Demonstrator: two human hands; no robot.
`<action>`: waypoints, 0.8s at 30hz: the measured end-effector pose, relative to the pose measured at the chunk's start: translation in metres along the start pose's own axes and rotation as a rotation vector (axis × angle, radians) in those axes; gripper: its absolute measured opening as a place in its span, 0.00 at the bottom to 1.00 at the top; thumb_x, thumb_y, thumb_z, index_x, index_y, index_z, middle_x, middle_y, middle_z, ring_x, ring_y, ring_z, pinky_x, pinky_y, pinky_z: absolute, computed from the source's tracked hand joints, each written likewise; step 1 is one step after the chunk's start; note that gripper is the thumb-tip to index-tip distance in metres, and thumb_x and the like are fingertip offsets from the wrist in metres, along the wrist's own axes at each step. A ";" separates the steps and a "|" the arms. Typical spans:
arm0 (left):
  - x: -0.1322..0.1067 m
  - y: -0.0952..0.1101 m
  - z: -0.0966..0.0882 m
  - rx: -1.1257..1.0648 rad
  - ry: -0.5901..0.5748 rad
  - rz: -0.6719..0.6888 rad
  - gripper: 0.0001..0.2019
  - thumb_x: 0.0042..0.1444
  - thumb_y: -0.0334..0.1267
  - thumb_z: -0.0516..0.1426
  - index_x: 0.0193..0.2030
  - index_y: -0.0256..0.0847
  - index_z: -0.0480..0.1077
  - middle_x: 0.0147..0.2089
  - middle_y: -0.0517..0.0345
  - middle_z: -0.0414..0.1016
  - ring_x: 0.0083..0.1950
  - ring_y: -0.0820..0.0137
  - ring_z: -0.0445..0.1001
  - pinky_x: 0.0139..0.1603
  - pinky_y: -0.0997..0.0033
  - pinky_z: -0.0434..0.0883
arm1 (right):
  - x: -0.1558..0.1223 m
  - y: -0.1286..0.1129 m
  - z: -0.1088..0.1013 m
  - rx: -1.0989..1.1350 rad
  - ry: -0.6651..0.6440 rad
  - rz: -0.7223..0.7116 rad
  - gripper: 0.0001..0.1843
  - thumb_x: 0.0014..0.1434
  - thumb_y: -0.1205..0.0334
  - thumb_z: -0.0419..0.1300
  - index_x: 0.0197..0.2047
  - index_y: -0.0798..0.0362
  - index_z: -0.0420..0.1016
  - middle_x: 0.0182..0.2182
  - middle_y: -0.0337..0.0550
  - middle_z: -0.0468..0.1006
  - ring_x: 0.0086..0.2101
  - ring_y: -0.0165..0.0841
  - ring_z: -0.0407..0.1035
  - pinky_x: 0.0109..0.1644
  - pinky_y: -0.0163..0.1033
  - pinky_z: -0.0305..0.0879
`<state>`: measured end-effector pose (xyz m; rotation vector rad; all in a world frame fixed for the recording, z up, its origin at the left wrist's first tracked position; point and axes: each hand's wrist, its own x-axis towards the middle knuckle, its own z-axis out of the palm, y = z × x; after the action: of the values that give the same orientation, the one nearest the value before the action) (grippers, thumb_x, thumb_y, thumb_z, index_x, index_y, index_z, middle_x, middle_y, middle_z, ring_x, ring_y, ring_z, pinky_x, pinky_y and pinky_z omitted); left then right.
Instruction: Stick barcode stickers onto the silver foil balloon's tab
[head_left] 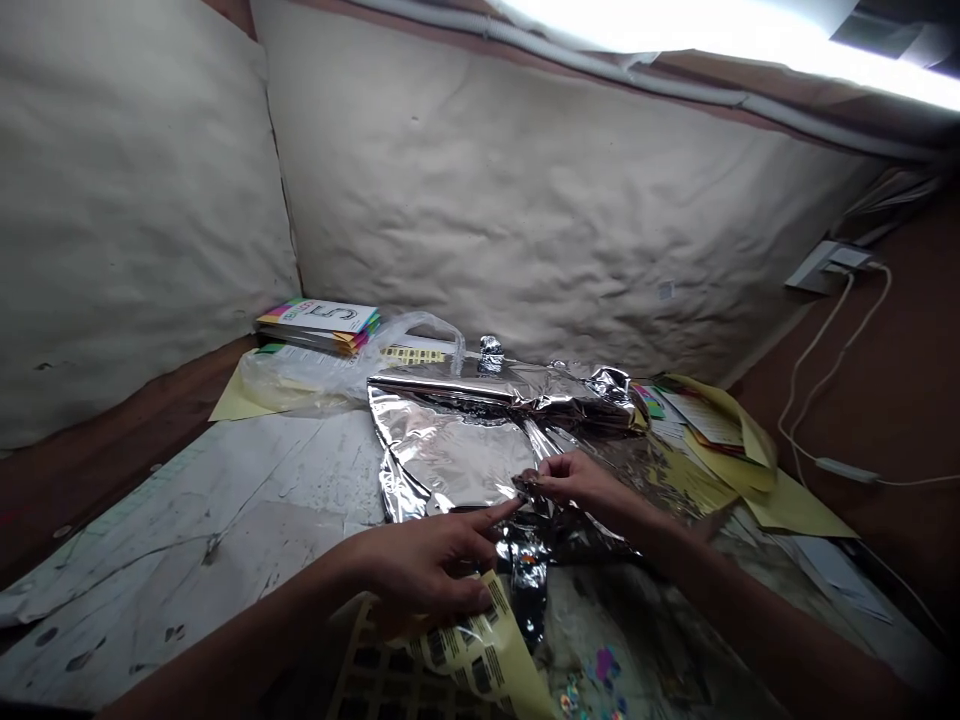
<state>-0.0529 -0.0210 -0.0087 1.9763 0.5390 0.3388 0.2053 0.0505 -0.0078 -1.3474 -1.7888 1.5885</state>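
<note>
A silver foil piece (pixel 480 455), like a flat foil balloon, lies creased in the middle of the table. My right hand (pixel 574 482) is closed in a pinch on a crumpled bit of this foil near its front edge. My left hand (pixel 435 565) grips a yellow sheet of barcode stickers (pixel 480 645) between its thumb and curled fingers. Its index finger stretches out to the foil by my right fingertips. A narrow foil strip (pixel 531 590) hangs toward me beside the sheet, which curls up at its right side.
A stack of colourful cards (pixel 322 318) marked 5 stands at the back left by a clear plastic bag (pixel 315 375). Folded foil (pixel 510 385) lies behind. Yellow papers (pixel 787 500) and cards sit at the right, near a white cable (pixel 847 470). Shiny confetti (pixel 600 680) dots the front.
</note>
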 end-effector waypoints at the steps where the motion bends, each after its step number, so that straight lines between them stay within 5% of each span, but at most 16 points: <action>1: 0.000 0.000 0.000 0.001 0.009 0.005 0.08 0.57 0.39 0.57 0.29 0.39 0.68 0.74 0.57 0.42 0.68 0.56 0.57 0.59 0.67 0.63 | 0.001 -0.001 0.002 -0.008 0.023 0.000 0.21 0.46 0.48 0.69 0.23 0.54 0.66 0.14 0.28 0.56 0.16 0.21 0.46 0.19 0.30 0.38; 7: 0.003 -0.004 0.000 -0.099 0.031 -0.085 0.09 0.56 0.41 0.58 0.29 0.38 0.69 0.73 0.58 0.43 0.57 0.59 0.70 0.48 0.68 0.69 | 0.009 0.008 -0.004 0.092 -0.117 0.010 0.20 0.45 0.47 0.68 0.25 0.54 0.68 0.13 0.28 0.60 0.14 0.22 0.47 0.17 0.31 0.38; 12: 0.010 -0.004 0.005 -0.125 -0.013 -0.051 0.09 0.54 0.36 0.58 0.25 0.39 0.66 0.63 0.57 0.66 0.55 0.61 0.71 0.49 0.67 0.68 | 0.025 0.003 -0.019 0.075 0.012 -0.064 0.20 0.46 0.47 0.67 0.23 0.54 0.68 0.12 0.27 0.55 0.14 0.21 0.45 0.18 0.32 0.38; 16: 0.013 -0.003 0.008 -0.134 -0.029 -0.064 0.12 0.52 0.34 0.59 0.22 0.40 0.61 0.60 0.59 0.71 0.58 0.61 0.69 0.51 0.66 0.67 | 0.054 -0.036 -0.042 -0.297 0.033 -0.262 0.19 0.50 0.47 0.65 0.22 0.56 0.74 0.15 0.33 0.67 0.18 0.24 0.58 0.24 0.32 0.53; 19: 0.013 -0.005 0.009 -0.179 -0.038 -0.109 0.13 0.52 0.35 0.59 0.22 0.40 0.60 0.61 0.59 0.70 0.58 0.61 0.70 0.46 0.68 0.68 | 0.091 -0.078 -0.064 -0.569 0.052 -0.202 0.15 0.53 0.51 0.64 0.27 0.55 0.77 0.18 0.37 0.73 0.19 0.28 0.65 0.24 0.32 0.57; 24: 0.012 -0.015 0.015 -0.234 -0.036 -0.148 0.14 0.52 0.36 0.59 0.22 0.39 0.57 0.60 0.56 0.70 0.55 0.61 0.72 0.35 0.73 0.67 | 0.164 -0.133 -0.091 -0.785 0.364 -0.176 0.12 0.62 0.60 0.58 0.35 0.61 0.76 0.25 0.47 0.78 0.30 0.36 0.74 0.33 0.35 0.65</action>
<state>-0.0394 -0.0205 -0.0284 1.7036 0.5916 0.2610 0.1501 0.2502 0.0911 -1.5895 -2.2891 0.4827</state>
